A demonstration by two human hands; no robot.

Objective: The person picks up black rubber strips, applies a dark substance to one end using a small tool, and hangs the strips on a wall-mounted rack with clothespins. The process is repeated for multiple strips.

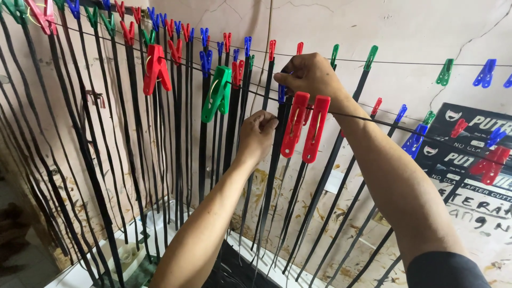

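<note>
Fingers of the right hand (309,74), raised at upper centre, pinch a blue peg (281,93) on the wire (405,62). Below it, the left hand (257,133) closes around a black strap (269,181) hanging beside two red pegs (305,125).

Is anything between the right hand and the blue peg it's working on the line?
Nothing visible does. The right hand is already at the blue peg, its fingers right above it. The two red pegs hang on a nearer line in front, just below the hand. The left hand grips a black strip below.
</note>
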